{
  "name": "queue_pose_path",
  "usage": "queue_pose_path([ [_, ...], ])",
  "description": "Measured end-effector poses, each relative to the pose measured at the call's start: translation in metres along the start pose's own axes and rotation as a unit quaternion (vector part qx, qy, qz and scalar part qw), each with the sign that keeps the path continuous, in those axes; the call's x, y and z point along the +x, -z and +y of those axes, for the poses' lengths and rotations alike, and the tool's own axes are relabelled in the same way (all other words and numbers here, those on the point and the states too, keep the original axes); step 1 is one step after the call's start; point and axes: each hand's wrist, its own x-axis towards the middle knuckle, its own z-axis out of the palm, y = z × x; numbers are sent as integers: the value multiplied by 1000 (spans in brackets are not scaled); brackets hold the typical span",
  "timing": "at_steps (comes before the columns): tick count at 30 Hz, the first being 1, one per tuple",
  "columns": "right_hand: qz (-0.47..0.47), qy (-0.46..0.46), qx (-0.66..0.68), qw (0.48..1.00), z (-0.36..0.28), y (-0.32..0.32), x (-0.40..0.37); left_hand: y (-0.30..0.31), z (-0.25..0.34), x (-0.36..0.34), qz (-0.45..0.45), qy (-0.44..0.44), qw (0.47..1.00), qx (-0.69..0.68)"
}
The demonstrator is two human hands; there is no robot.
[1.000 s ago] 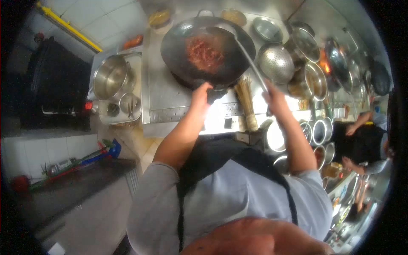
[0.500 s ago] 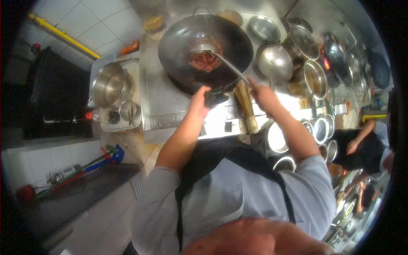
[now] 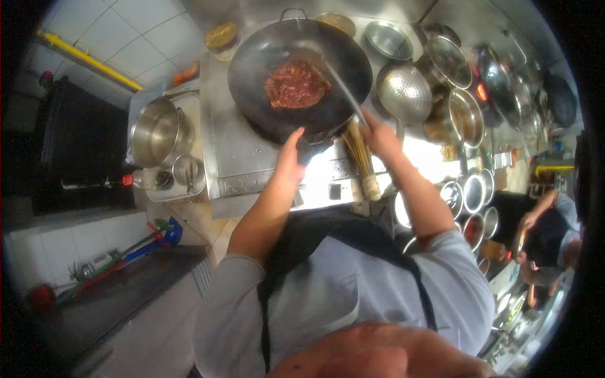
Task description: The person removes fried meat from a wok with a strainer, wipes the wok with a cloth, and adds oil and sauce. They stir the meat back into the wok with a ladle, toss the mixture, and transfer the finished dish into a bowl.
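A large dark wok (image 3: 246, 72) sits on the stove with a heap of dark red, meat-like food (image 3: 295, 85) in it. My left hand (image 3: 290, 159) is closed on the wok's near edge, its thumb up at the rim, with a dark cloth (image 3: 309, 151) between palm and metal. My right hand (image 3: 382, 140) grips the handle of a long metal ladle (image 3: 342, 87). The ladle's head, blurred, reaches into the wok beyond the food's right side. Just below my right hand lies a bamboo wok brush (image 3: 359, 157).
Right of the wok lie a perforated skimmer (image 3: 405, 91), a metal bowl (image 3: 389, 41) and several pots. A steel pot (image 3: 154, 133) stands on a tray at left. Several round containers (image 3: 474, 193) sit near my right forearm. Another person (image 3: 558, 220) works at far right.
The ladle's head has moved from on top of the food towards the wok's far right side. The food now lies spread in view. My left hand still holds the wok.
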Motion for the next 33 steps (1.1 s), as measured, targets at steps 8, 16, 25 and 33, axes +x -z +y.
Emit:
queue_pose_path([
  [8,-30,36,-138,989,-1,26,7,33,-12,50,7,15,999,-33],
  [16,-123,-3,-138,983,-16,101,-108,33,-23,-15,70,-40,995,61],
  [25,-140,-32,-90,985,-6,58,-107,19,-30,-45,82,-84,992,55],
  [33,-184,-39,-165,968,-24,92,-116,28,-46,-75,74,-48,996,1],
])
